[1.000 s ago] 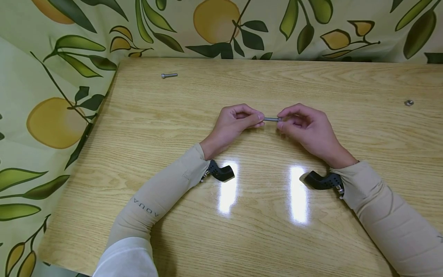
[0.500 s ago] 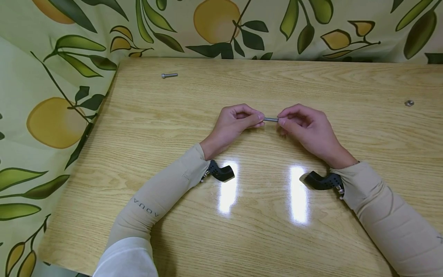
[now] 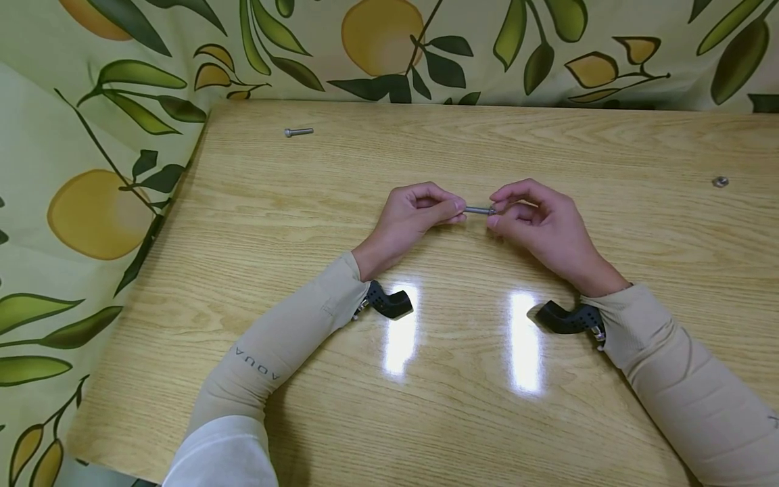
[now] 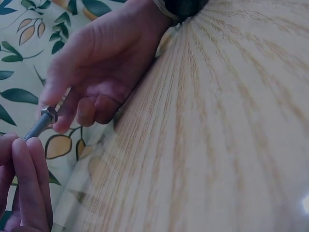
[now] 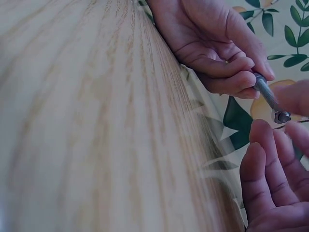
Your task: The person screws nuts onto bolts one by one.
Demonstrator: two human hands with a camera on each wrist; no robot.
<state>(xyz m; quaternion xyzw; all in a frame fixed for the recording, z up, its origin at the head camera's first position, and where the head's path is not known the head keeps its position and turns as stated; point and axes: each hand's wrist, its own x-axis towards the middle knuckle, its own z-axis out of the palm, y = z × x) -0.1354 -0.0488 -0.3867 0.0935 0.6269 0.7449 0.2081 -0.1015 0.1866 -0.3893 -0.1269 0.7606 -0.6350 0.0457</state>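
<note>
In the head view my left hand pinches a metal bolt by its head end, between thumb and fingers. The bolt points right and lies about level above the table. At its free tip sits a hex nut, plain in the left wrist view. My right hand has its thumb and fingertips round the nut. From the right wrist view, the nut's end face shows between the thumb and fingertips; how firmly they press it cannot be told. The bolt's head is mostly hidden by the left fingers.
Another bolt lies near the back left of the wooden table. A loose nut lies at the far right. Patterned cloth stands behind the table and along its left side.
Half a second ago the right thumb and fingertips covered the nut; now they have spread a little and it shows between them. The left hand and bolt have stayed nearly still.
</note>
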